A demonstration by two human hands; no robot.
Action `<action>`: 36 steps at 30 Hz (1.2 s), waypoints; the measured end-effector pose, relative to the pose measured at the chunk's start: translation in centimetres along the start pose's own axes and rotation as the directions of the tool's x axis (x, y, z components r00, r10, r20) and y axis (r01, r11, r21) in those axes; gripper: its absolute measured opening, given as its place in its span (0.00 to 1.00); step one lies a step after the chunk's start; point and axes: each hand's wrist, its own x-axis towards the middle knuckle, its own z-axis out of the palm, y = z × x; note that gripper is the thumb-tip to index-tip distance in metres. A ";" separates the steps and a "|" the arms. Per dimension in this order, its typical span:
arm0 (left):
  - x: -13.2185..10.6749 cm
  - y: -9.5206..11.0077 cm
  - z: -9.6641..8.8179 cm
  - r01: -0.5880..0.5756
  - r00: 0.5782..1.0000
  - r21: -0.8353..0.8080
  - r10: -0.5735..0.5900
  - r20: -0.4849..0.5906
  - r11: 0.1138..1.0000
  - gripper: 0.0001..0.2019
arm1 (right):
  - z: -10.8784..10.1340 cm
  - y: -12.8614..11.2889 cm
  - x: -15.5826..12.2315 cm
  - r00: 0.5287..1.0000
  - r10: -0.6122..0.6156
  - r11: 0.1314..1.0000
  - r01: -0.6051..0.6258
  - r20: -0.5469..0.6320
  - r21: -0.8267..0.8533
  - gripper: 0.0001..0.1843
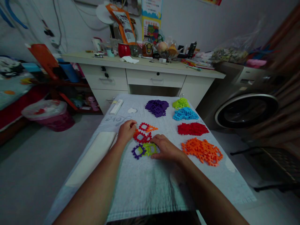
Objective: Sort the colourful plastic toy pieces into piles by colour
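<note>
Nearest the camera are two bare forearms (96, 182), reaching over the near edge of the cloth-covered table (150, 184). Left hand (126, 130), left of the table's middle: fingers curled inward beside red frames (145, 137) and an orange piece (152, 128); whether they grip anything cannot be told. Right hand (167, 149), at the table's middle: thumb and fingers parted about the right side of a light-green frame (147, 146); a hold cannot be confirmed. A purple frame (134, 152) lies left of the table's middle. An orange heap (201, 151) and red heap (192, 128) occupy the table's right side.
</note>
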 end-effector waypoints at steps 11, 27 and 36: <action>-0.2 0.1 0.0 -0.014 1.000 0.025 0.014 0.007 1.000 0.14 | 0.3 0.3 -0.5 0.996 0.048 0.999 -0.049 -0.075 -0.003 0.24; 0.0 0.0 0.0 -0.025 0.999 0.038 0.024 0.021 0.999 0.13 | -12.1 11.3 4.3 0.880 0.282 0.915 -0.367 -0.382 -0.170 0.19; 0.1 -0.3 0.1 -0.031 0.999 0.030 0.030 0.023 0.999 0.12 | -17.7 22.8 6.5 0.561 0.599 0.630 -0.770 -0.572 -0.095 0.16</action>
